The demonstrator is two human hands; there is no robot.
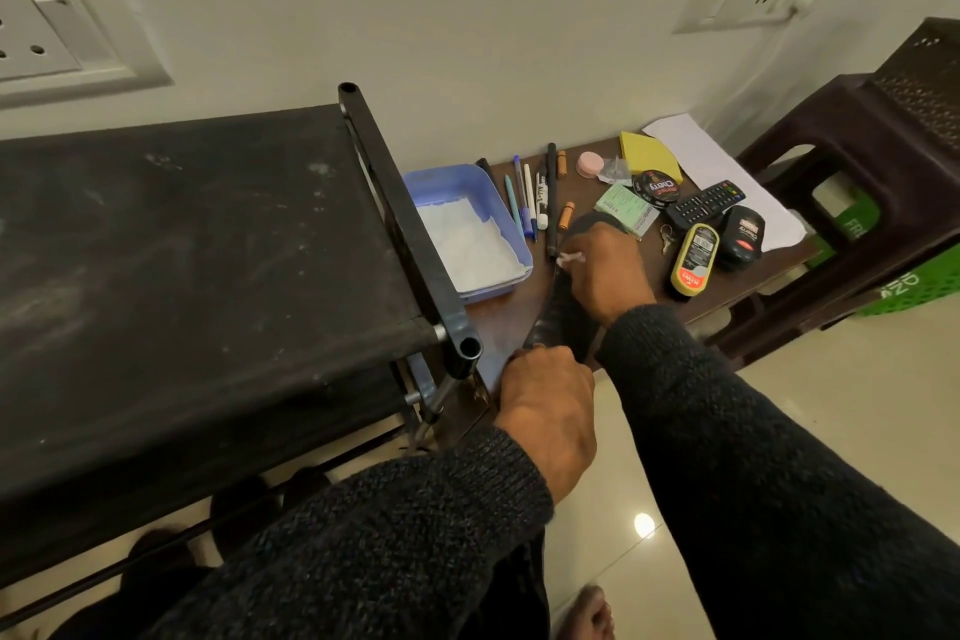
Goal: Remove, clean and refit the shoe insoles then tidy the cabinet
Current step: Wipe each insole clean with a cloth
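A dark insole [558, 314] lies lengthwise on the low brown table [506, 322]. My left hand [545, 405] grips its near end at the table's front edge. My right hand [608, 276] presses down on the far half and pinches a small white wad [570, 258], likely a tissue or wipe. The insole's far tip [597, 221] shows beyond my right hand. Shoes [244, 509] sit in shadow on the lower shelf of the black fabric shoe rack [182, 250] at the left.
A blue tray [467, 177] lined with white paper stands beside the rack. Pens [530, 198], a polish tin [657, 188], a remote [706, 204], a yellow bottle [693, 260] and a black polish applicator [743, 237] crowd the table's back. Brown stools [857, 161] stand right.
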